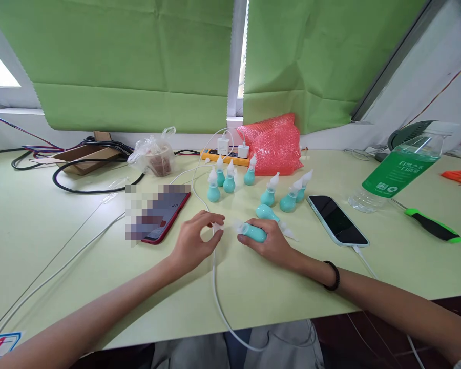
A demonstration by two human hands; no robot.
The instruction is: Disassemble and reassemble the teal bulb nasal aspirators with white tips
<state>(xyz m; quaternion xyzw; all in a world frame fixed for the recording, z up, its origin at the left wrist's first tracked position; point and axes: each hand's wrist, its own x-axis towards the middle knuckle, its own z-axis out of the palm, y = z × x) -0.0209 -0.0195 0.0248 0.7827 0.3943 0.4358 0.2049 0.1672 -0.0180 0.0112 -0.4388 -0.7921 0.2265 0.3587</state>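
A teal bulb (255, 233), held sideways over the tabletop (261, 292), sits in the curled fingers of the right hand (274, 243), its pale end facing the left hand (194, 237), whose fingers pinch a small translucent piece (216, 227); another bulb (266, 211) lies just beyond the right hand, and upright white-tipped bulbs (229, 185) stand farther back, near red bubble wrap (272, 148)

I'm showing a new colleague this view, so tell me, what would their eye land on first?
Probably the big green blinds across the top, with the bright red bubble-wrap bag below them at the back of the table. Next would likely come the cluster of teal bulbs mid-table, with another teal bulb gripped in the right hand nearer the front.
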